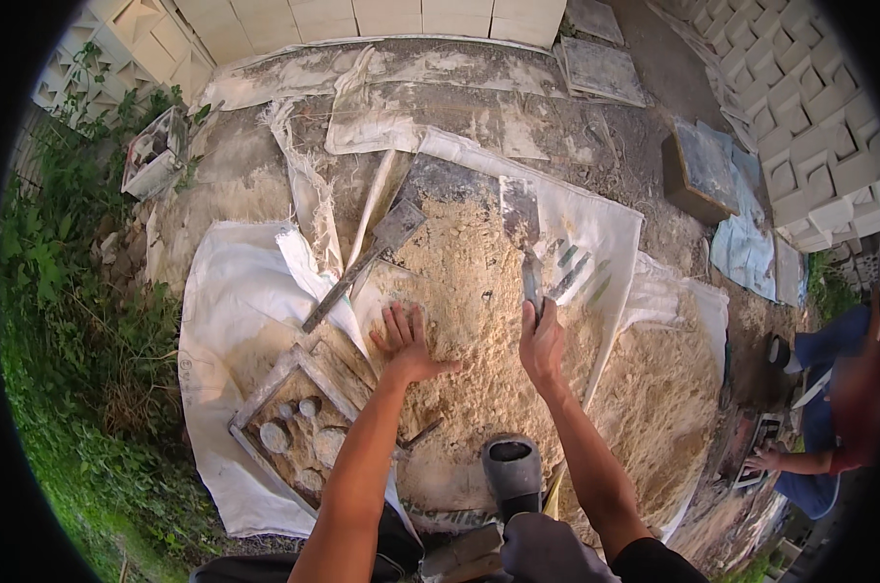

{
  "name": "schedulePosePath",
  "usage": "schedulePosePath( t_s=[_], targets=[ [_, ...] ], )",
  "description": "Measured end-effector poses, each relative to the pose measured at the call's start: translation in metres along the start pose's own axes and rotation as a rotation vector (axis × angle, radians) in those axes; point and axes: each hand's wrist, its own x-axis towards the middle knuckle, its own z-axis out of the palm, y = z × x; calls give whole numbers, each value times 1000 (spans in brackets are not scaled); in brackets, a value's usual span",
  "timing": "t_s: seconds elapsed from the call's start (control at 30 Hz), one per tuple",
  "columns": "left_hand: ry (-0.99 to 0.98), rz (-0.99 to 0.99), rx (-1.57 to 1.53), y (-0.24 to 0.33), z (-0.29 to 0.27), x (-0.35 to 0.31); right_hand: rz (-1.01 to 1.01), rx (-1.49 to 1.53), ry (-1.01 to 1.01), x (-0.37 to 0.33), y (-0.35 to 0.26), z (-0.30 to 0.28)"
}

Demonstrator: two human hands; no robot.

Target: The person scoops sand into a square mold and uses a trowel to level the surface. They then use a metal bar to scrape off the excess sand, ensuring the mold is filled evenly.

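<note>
My left hand [406, 347] lies with its fingers spread on a bed of tan, crumbly sand-like material [449, 291]. Nothing is held in it. My right hand [544, 342] is closed around the grey handle of a trowel [531, 277]. The trowel seems to run up to a flat, whitish-and-dark rectangular piece [519, 209] at the far edge of the material; the join is hard to make out. Left of the material lies a dark bar with a square plate at its end [399, 225], apart from both hands.
A wooden frame [265, 389] holding several round grey lumps lies at the left on white sacking [226, 282]. More tan material [654, 389] is heaped at the right. A dark shoe [513, 466] stands near. Another person's hand [765, 459] touches a small frame at far right.
</note>
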Motion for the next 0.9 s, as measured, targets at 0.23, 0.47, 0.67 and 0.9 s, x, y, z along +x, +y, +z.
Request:
schedulePosePath(
  t_s=[0.23,0.47,0.67,0.9],
  targets=[
    [12,-9,41,-4,2,6,-94,-167,-266,-9,33,31],
    [-8,13,14,-8,3,5,-290,-158,-128,-20,26,-12],
    [-48,-21,28,-3,-1,6,-325,-225,-41,6,-1,11],
    [15,18,2,-10,6,8,-121,-326,-241,-39,46,13]
  ],
)
